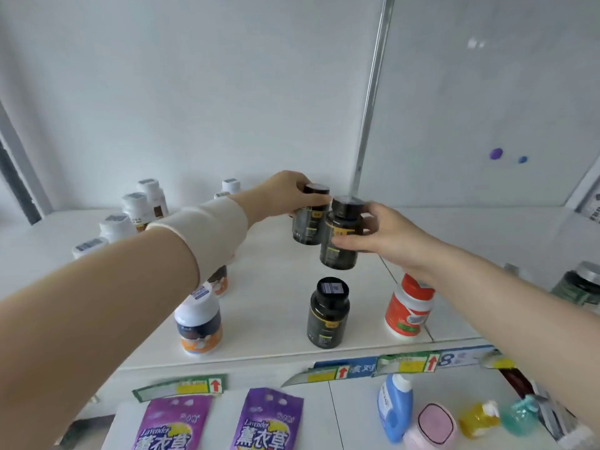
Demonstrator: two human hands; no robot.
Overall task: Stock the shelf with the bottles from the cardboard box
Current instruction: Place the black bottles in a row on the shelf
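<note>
stocking looks partly done: front dark bottle (328, 315) stands on the shelf (269, 303). at its twelve o'clock, left hand (285, 193) grips second bottle (308, 228) and right hand (386, 232) clasps third bottle (337, 251), touching, neither clearly set down. cardboard box unseen, remainder unknown.

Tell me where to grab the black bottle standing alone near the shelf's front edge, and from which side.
Take the front black bottle by its straight body, just below the shoulder, coming from the front. It stands upright near the edge of the shelf, with gaps to the blue-and-orange bottle on its left and the red bottle on its right, so a wrap-around grip should fit.
</note>
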